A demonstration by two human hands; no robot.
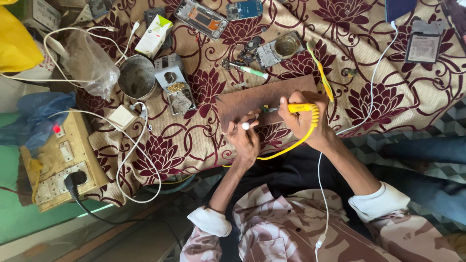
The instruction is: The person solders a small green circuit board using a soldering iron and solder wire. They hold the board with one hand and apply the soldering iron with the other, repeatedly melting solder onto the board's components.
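My right hand (305,122) grips a yellow-handled soldering iron (301,108) with a coiled yellow cord; its tip points left at a small green part (266,108) lying on a brown wooden board (262,100). My left hand (244,138) rests on the board's near edge and pinches a small white-tipped piece (245,125) just left of the iron's tip. The board lies on a maroon flowered cloth (204,87).
A metal cup (136,77), a grey box with a small tray (173,80), tweezers (245,69), opened phone parts (202,18) and a circuit board (278,48) lie behind the brown board. A switchboard with a red light (60,157), white cables and a plastic bag (90,60) are left.
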